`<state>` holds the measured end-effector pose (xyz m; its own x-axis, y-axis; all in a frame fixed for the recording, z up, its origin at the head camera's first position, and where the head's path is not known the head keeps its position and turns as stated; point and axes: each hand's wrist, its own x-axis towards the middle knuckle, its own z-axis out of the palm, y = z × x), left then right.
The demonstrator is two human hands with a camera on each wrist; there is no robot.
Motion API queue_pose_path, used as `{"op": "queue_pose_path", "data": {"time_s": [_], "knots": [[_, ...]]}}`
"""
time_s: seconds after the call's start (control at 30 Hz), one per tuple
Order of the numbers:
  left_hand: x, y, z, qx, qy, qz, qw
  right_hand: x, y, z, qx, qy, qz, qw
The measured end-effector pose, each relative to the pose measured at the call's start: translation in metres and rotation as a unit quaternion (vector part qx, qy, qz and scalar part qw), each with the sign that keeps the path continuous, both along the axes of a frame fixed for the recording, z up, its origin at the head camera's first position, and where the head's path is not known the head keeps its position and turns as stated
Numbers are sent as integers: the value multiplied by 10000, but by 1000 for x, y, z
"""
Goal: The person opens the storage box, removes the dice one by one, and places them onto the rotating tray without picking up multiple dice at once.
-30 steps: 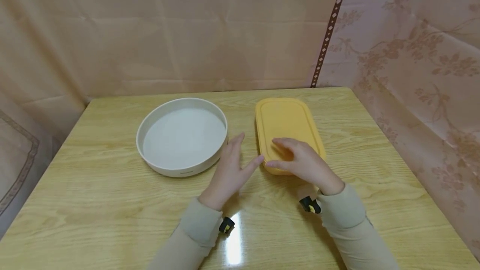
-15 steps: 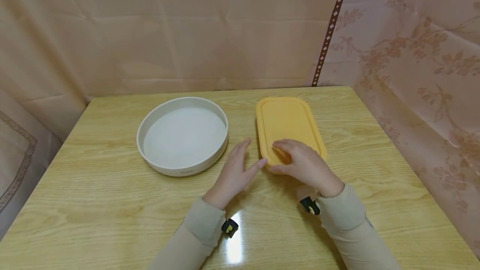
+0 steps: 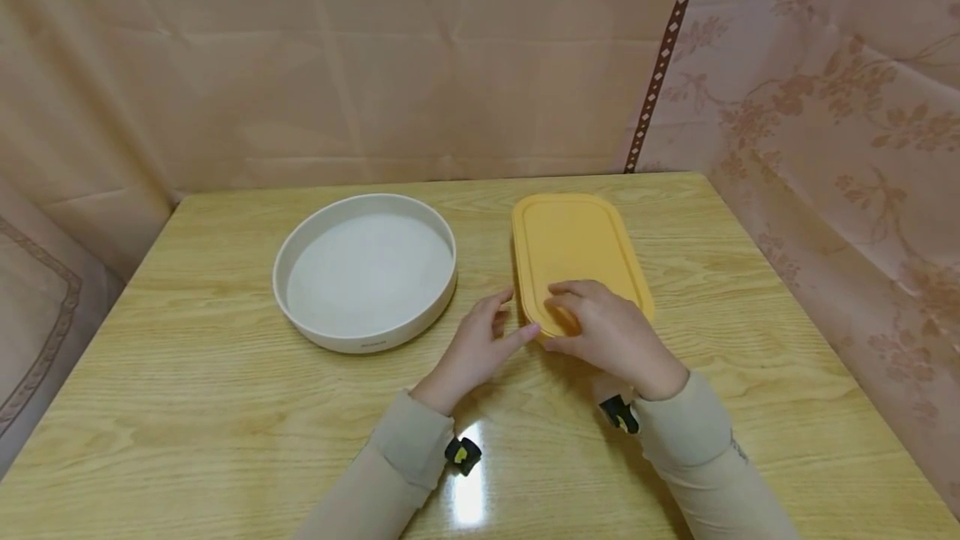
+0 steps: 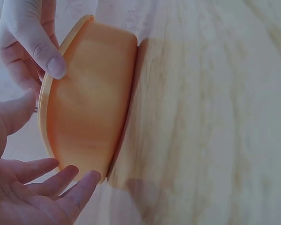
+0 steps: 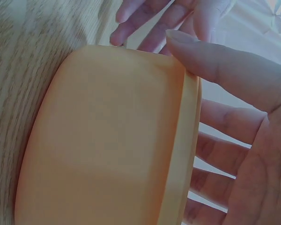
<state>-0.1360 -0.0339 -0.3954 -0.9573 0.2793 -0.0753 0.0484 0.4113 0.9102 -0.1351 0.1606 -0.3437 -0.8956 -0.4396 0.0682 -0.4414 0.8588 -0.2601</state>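
Note:
A yellow rectangular food container (image 4: 91,98) with a lid (image 3: 573,232) in the same colour sits on the wooden table. At its near edge my right hand (image 3: 607,332) pinches the lid's rim, thumb under the lip and fingers bent over the top. My left hand (image 3: 480,352) is at the near left corner, its thumb tip right at the lid's edge. In the left wrist view, the left fingers (image 4: 68,180) spread loosely beside the container wall. The lid lies level along the whole rim that shows.
Left of the container stands a round white shallow dish (image 3: 367,336) with a raised wall. Pale curtains (image 3: 375,65) hang behind the table (image 3: 225,423), and a flowered cloth (image 3: 847,148) hangs at the right.
My left hand has moved slightly right and nearer to me, its fingers bending more beside the container. The right hand has shifted only a little at the near edge.

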Motion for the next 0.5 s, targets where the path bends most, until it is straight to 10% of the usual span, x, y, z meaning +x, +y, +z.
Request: {"op": "queue_pose_path", "data": {"time_s": [0.5], "knots": [[-3, 10, -2, 586, -379, 132, 9975, -1, -1, -4, 116, 799, 432, 9958]]}}
